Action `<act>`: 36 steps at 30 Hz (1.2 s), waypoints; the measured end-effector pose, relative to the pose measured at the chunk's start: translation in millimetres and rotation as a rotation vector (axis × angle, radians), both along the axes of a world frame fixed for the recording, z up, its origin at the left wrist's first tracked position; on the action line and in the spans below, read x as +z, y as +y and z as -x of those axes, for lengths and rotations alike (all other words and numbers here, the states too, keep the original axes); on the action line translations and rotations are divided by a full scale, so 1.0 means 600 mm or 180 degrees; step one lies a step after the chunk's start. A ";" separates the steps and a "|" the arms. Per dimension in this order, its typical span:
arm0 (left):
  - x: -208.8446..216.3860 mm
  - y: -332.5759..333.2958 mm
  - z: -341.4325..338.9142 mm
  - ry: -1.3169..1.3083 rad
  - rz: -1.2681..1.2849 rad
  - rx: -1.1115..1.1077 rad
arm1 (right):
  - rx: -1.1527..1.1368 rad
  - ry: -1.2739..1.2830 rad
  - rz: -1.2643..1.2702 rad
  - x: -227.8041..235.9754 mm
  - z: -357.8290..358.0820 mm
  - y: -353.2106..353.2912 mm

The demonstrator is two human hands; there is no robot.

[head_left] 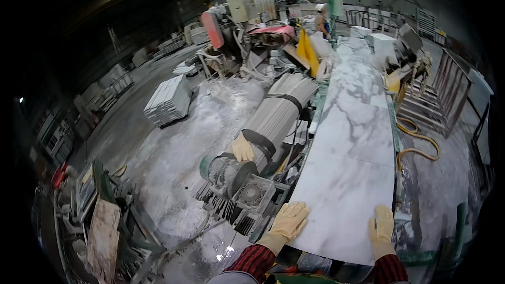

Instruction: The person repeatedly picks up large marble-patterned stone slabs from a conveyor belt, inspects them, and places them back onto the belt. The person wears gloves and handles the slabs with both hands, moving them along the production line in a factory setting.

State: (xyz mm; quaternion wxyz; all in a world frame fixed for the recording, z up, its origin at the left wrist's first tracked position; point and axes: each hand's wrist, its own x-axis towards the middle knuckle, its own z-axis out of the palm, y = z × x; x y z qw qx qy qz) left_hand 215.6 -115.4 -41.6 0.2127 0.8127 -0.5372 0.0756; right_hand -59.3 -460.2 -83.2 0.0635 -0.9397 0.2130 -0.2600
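A long white marble slab (350,168) with grey veins lies flat on a machine bed and stretches away from me. My left hand (288,221), in a cream rubber glove, rests at the slab's near left edge with its fingers stretched forward. At the near right edge is my right hand (382,226), gloved the same way, its fingers extended along the slab's side. Neither hand is wrapped round anything; the undersides of both are hidden. Left of the slab, a loose cream glove (242,148) lies by a dusty electric motor (226,173).
Strapped grey strips (281,108) lie left of the slab. A yellow hose (421,139) curls by a metal rack (436,94) on the right. Stacked white slabs (169,100) stand on the wet floor. Scrap boards (103,236) fill the near left. A person (322,21) stands far ahead.
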 end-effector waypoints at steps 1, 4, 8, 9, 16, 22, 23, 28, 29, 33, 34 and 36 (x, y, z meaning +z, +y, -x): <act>0.003 0.002 0.001 0.0039 -0.0017 0.0006 | 0.0004 0.0004 0.0040 -0.006 0.000 -0.003; -0.014 0.007 0.002 0.0006 0.0047 0.0068 | 0.0044 -0.0007 -0.0070 -0.015 0.003 -0.005; -0.010 0.008 0.005 -0.0006 0.0082 0.0041 | 0.0016 0.0040 -0.0099 0.001 0.000 0.001; -0.007 0.007 0.006 -0.0015 0.0108 0.0022 | 0.0023 0.0001 -0.0033 -0.007 0.004 -0.002; -0.017 0.015 0.008 0.0042 0.0012 0.0070 | -0.0045 -0.0017 -0.0344 0.018 0.004 0.017; -0.023 0.028 0.018 -0.0015 0.0030 0.0174 | -0.0074 0.0075 -0.0260 0.005 0.008 0.024; -0.025 0.030 0.019 -0.0016 0.0044 0.0196 | -0.0059 0.0098 -0.0252 0.008 0.008 0.025; -0.012 0.024 0.021 -0.0015 0.0178 0.0028 | -0.0089 0.0063 -0.0123 0.000 0.036 0.021; -0.007 0.021 0.015 0.0023 0.0168 -0.0060 | -0.0075 0.0031 -0.0202 0.008 0.031 0.024; 0.066 0.024 0.020 0.0384 -0.0365 -0.0063 | -0.0160 0.0223 -0.0082 0.029 0.007 0.042; 0.038 0.032 0.015 0.0161 0.0093 -0.0125 | -0.0112 0.0137 0.0058 0.030 0.001 0.047; 0.011 0.034 0.011 -0.0043 0.0089 -0.0199 | -0.0207 -0.0021 0.0146 0.017 0.012 0.063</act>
